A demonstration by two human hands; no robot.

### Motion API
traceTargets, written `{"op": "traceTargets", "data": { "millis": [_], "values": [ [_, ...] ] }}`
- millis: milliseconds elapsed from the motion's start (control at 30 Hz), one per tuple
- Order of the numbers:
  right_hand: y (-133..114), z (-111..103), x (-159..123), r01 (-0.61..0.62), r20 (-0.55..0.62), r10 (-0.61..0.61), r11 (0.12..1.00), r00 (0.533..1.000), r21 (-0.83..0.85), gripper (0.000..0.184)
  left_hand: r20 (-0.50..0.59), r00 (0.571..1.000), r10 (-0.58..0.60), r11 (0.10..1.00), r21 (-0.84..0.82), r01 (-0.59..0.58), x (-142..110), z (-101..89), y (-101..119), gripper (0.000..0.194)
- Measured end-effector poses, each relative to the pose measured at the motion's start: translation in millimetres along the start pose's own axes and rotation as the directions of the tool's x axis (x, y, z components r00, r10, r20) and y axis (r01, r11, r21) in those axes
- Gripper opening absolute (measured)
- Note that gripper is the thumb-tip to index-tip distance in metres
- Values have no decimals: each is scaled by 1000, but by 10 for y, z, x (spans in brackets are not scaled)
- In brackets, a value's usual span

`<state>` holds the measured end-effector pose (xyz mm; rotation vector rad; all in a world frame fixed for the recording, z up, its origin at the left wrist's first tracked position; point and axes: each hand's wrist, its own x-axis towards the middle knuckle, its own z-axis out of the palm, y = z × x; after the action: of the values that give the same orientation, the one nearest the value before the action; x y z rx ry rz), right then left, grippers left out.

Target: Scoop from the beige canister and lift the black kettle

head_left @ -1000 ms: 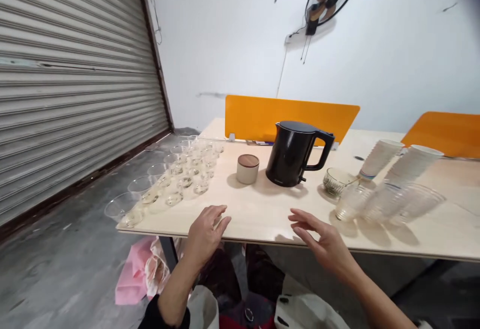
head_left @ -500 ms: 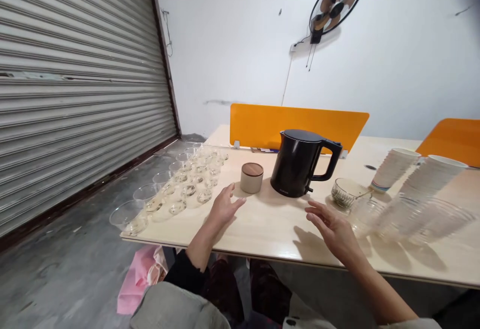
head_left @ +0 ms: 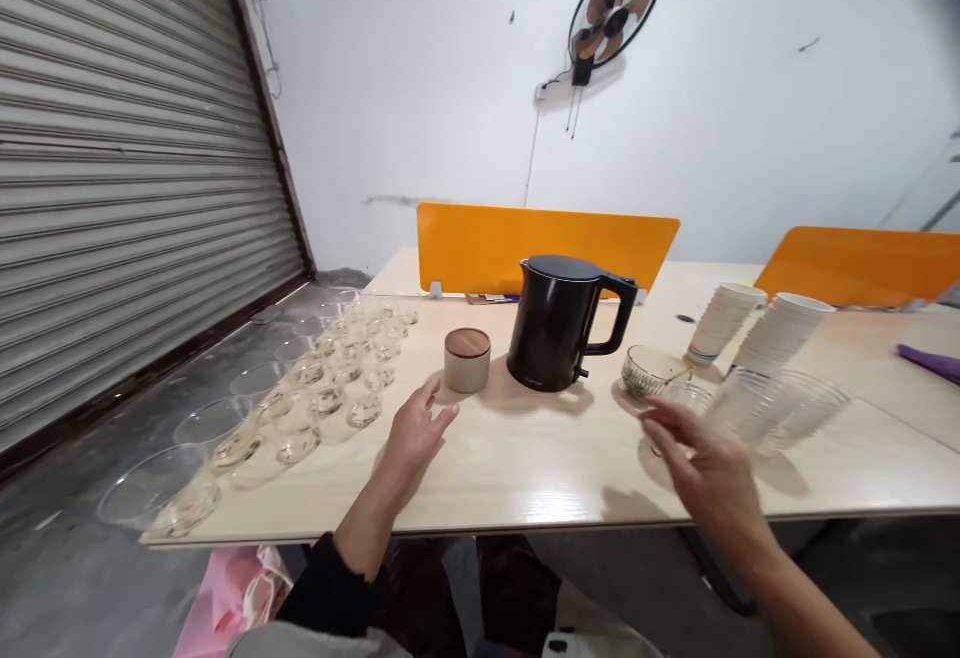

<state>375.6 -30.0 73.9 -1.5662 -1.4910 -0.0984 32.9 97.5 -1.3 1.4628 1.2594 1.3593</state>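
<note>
The left hand (head_left: 412, 436) is spread, thumb apart from the fingers, just beside the jar (head_left: 466, 372), which stands on the table (head_left: 495, 483) left of the kettle (head_left: 549, 330). The right hand (head_left: 711, 470) is loosely spread by the clear cups (head_left: 784, 406) — overlap hides whether it touches one. The jar looks stiff and fairly light, best held round its sides below the lid (head_left: 467, 342); the cups seem thin, slippery, easily dented — grip gently.

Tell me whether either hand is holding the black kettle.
No, the black kettle stands on the table, apart from the left hand and right hand.
</note>
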Motion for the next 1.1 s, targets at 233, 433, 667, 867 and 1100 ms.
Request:
{"op": "traceTargets", "data": {
  "millis": [233, 433, 667, 867, 1100],
  "values": [
    [260, -584, 201, -121, -309, 49, 969, 950, -215, 41, 44, 993, 111, 988, 102, -115, -440, 145, -28, 47],
    [430, -476, 133, 30, -191, -112, 922, 975, -387, 38, 83, 987, 139, 973, 172, -152, -458, 119, 20, 44],
    [528, -380, 230, 237, 94, -223, 794, 970, -561, 41, 109, 979, 170, 959, 209, -190, -468, 114, 21, 43],
    [587, -353, 277, 230, 163, -164, 769, 973, -596, 41, 130, 972, 198, 937, 265, -226, -471, 115, -11, 42],
    [521, -383, 304, 160, 54, -158, 808, 986, -566, 41, 170, 970, 173, 919, 325, -221, -477, 104, -3, 46]
  ]
}}
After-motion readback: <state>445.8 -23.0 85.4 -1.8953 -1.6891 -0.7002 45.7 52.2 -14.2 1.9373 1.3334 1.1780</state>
